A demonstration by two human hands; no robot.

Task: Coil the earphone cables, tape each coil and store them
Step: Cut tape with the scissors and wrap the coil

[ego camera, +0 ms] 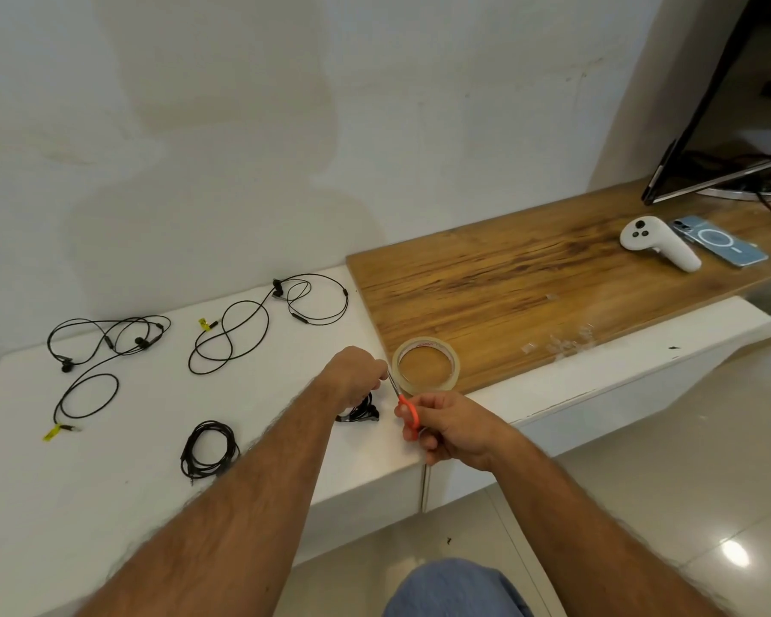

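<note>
Orange-handled scissors (405, 405) are in the right hand (452, 429), fingers curled through the loops, blades aimed between the left hand (356, 374) and the clear tape roll (425, 362). That left hand pinches what looks like a tape strip above a small black coiled earphone (360, 412) on the white worktop (152, 438). Taping step, I'd say; next comes a clean snip.

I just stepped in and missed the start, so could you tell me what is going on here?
A person is bundling earphones on a white counter. The left hand holds a coiled earphone beside the tape roll, while the right hand works orange-handled scissors. One finished coil lies nearby; two loose earphones wait further back.
</note>
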